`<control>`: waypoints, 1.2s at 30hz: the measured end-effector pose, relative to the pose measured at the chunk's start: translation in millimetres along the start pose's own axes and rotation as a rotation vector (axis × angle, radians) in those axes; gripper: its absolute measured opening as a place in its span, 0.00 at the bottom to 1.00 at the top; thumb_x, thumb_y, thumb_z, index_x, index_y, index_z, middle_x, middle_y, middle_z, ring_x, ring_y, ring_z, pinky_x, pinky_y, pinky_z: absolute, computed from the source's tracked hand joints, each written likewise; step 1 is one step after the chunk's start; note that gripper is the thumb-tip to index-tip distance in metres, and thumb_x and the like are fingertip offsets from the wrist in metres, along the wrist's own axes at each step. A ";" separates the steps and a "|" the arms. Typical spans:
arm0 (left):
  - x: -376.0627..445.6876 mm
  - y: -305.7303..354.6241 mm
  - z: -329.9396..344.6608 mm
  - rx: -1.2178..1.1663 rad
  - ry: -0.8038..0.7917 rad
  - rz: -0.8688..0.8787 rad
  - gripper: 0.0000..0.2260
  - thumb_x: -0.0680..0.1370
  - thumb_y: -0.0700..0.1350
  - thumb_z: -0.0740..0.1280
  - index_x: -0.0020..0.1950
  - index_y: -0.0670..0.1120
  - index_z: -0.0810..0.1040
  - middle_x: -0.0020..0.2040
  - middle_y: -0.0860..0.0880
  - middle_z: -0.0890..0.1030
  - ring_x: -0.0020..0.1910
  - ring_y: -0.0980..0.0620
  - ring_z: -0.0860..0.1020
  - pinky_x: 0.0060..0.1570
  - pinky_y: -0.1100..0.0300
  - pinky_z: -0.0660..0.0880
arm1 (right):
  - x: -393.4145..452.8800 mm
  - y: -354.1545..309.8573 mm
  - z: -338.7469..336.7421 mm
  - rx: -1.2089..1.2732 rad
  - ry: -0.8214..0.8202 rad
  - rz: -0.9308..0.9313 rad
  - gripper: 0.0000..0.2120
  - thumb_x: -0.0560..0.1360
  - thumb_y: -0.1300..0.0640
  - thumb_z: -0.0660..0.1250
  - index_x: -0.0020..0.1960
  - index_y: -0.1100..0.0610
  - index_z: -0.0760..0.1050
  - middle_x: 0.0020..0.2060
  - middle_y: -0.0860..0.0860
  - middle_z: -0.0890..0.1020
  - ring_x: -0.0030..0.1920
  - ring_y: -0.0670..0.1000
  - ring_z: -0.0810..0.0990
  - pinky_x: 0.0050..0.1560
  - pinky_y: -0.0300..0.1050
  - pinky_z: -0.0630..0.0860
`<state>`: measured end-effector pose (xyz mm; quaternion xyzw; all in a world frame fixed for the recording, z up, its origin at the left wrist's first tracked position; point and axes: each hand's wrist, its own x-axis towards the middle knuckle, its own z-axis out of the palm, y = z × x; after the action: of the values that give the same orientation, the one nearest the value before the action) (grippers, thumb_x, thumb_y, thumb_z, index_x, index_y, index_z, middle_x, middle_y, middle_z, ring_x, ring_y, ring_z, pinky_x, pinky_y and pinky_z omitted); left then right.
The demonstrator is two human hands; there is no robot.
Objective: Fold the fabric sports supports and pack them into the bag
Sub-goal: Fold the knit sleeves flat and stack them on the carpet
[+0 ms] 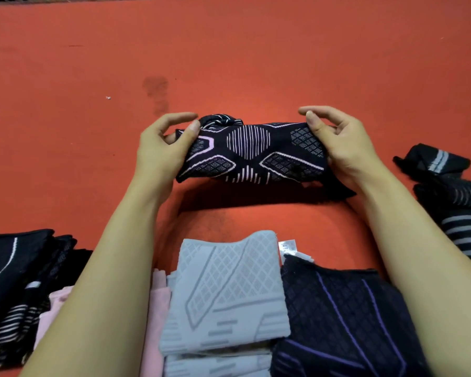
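Note:
A dark navy knitted support [252, 153] with pink lines and mesh panels is held just above the red surface [229, 55], stretched sideways between my hands. My left hand [161, 148] pinches its left end, where the fabric bunches up. My right hand [340, 144] grips its right end with thumb on top. No bag is in view.
A grey support [226, 292] lies on a stack in front of me, with a navy one with purple lines [337, 322] to its right and pink ones [158, 308] to its left. Dark striped supports are piled at the left [19, 284] and right [452, 202].

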<state>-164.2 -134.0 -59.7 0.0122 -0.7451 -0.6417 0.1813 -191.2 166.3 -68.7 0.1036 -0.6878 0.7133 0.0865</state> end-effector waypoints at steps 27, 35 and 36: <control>0.6 -3.7 -2.1 0.430 -0.015 0.109 0.08 0.79 0.59 0.73 0.46 0.56 0.84 0.55 0.48 0.80 0.54 0.55 0.77 0.55 0.60 0.73 | -1.2 -7.3 -4.0 -0.584 0.017 -0.153 0.07 0.82 0.45 0.69 0.46 0.45 0.80 0.47 0.48 0.80 0.42 0.42 0.76 0.40 0.29 0.71; -12.1 12.8 3.4 0.023 -0.512 -0.337 0.12 0.81 0.53 0.70 0.51 0.46 0.87 0.49 0.44 0.85 0.49 0.47 0.81 0.50 0.54 0.73 | 3.7 6.8 7.5 -0.498 0.053 -0.046 0.17 0.76 0.32 0.66 0.46 0.45 0.78 0.41 0.54 0.84 0.41 0.48 0.78 0.49 0.57 0.77; -13.1 19.1 2.1 0.011 -0.563 -0.418 0.16 0.80 0.57 0.70 0.55 0.46 0.88 0.50 0.43 0.86 0.50 0.47 0.82 0.52 0.54 0.74 | 3.1 7.4 8.0 -0.485 0.027 -0.025 0.17 0.76 0.33 0.67 0.46 0.46 0.79 0.42 0.55 0.84 0.42 0.48 0.78 0.49 0.57 0.77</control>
<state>-148.5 -125.4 -44.9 -0.0118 -0.7507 -0.6392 -0.1666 -195.9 158.0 -74.8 0.0787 -0.8364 0.5274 0.1267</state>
